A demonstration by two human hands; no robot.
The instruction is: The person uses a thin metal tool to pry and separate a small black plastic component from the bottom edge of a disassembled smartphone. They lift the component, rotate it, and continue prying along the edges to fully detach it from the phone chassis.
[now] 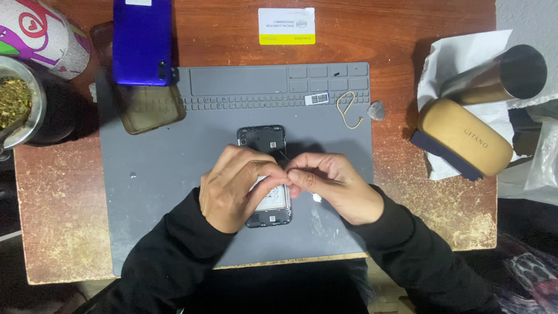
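Two hands meet over an opened phone (pixel 264 142) that lies on the grey mat (pixel 163 174) in the middle of the table. The left hand (pixel 235 186) covers the phone's lower part, fingers pinched. The right hand (pixel 331 186) pinches too, fingertips touching the left's; what they grasp I cannot tell. Further right lies a tan case (pixel 465 136).

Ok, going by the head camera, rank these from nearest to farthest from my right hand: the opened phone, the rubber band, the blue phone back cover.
From the right hand:
1. Opened phone, directly under the hands, mat centre.
2. Rubber band, up on the mat's right side.
3. Blue phone back cover, far upper left.
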